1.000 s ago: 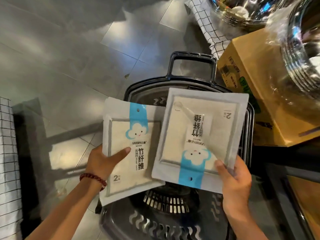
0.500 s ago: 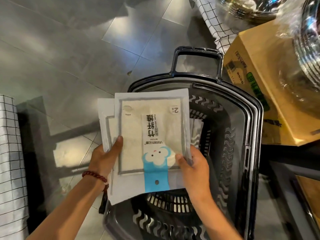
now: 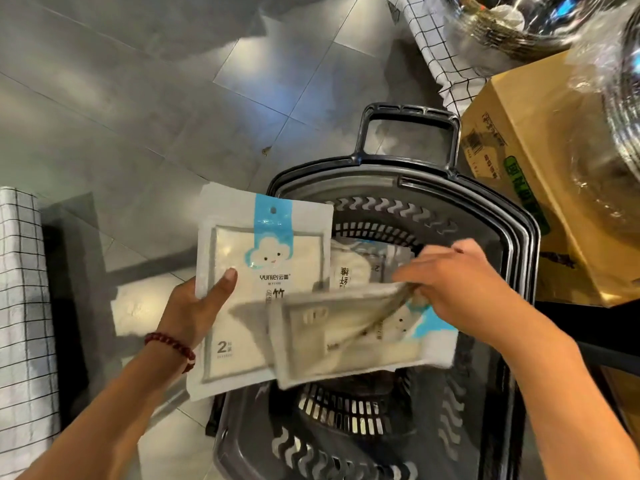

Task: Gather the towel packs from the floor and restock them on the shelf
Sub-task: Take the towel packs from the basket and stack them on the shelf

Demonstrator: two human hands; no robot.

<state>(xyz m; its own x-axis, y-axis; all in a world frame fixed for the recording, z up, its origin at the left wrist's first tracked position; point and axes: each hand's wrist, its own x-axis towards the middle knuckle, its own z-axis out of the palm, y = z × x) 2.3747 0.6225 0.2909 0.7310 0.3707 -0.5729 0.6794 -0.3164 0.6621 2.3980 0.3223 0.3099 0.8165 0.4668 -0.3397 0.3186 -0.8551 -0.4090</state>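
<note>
Half a second ago the two packs were stacked — now the right hand (image 3: 460,289) pinches the upper white plastic towel pack (image 3: 339,337) in its fingers (image 3: 408,282), tilted above the dark grey plastic basket (image 3: 485,209), while the left hand (image 3: 194,313) clamps the other pack (image 3: 263,258) — probably a flip to align them

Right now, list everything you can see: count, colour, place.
basket: one, dark grey, centre, on the floor.
floor: grey tiles, upper left.
towel packs: three, white with blue cloud labels; upright pack centre left, tilted pack blurred and overlapping it, third pack inside the basket.
cardboard box: one, brown, right of the basket.
checked cloths: two, white with black grid, left edge and top right.
metal bowls: stacked, count unclear, silver, top right.
bracelet: one, red, left wrist.
left hand: holds the upright pack, thumb on its front.
right hand: fingers pinch the tilted pack's upper edge.
</note>
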